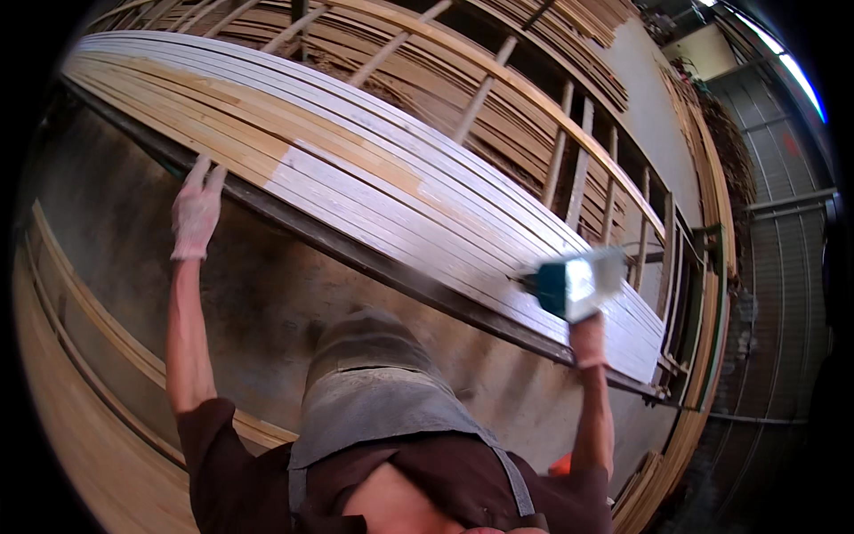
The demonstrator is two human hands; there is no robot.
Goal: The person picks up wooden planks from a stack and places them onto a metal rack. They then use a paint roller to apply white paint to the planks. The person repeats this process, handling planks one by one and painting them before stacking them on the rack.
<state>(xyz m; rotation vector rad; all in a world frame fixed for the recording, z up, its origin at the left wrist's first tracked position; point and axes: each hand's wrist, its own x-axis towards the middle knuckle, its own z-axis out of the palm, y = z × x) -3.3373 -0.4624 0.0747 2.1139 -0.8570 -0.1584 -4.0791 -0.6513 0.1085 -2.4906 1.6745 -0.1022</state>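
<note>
My left hand point(196, 214), in a pale glove, reaches out with its fingers stretched onto the near edge of a long row of wooden boards point(213, 111). The boards lie side by side. Glossy white coating covers their far side and right part, while bare yellowish wood shows at the left and middle. Over the right part, my right hand point(588, 343) grips a teal and white spray gun point(566, 287). Its dark nozzle faces left over the boards, and motion blurs its outline. The fingers around its handle are mostly hidden by the sprayer.
A dark rail point(374, 267) runs under the boards' near edge. Beyond them stands a wooden rack point(498, 67) with slanted slats and stacked timber. More long boards point(98, 427) lie at the lower left. Further timber point(707, 356) lies along the right, before a corrugated wall point(769, 267).
</note>
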